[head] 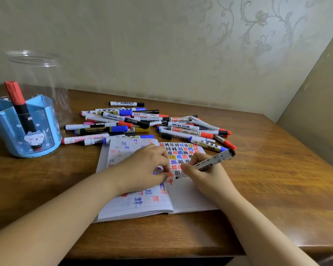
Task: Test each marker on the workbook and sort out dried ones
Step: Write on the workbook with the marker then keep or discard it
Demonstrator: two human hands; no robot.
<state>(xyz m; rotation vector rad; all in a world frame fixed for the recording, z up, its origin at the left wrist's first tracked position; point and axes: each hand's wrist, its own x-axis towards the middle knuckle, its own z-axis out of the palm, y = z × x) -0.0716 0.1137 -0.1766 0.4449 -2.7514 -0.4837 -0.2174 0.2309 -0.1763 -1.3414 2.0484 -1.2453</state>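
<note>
On the table [267, 179], at its middle: open workbook [138, 206], the landmark for everything here, both pages crowded with red, blue, black and yellow test marks. Beyond the workbook's far edge, a loose heap of markers [142, 121], caps red, blue and black, apparently the untested stock. Well left of the workbook, a blue pen holder [27, 135] with one red-capped marker [19, 104] standing in it, and a clear jar [35, 73] just behind that; which of the two takes dried ones, unclear. Over the workbook's left page, left hand [142, 167], fingers curled loosely and pressing the paper near the gutter, possibly pinching something small, not clear. Over the right page, right hand [202, 173], fingers wrapped in a writing grip round a black marker [211, 162], tip down at the bare patch just below the filled rows. Best done thus: keep the page pinned flat, draw one slow firm stroke on blank paper, not across old marks, then judge the line; faint or broken probably means dried.
</note>
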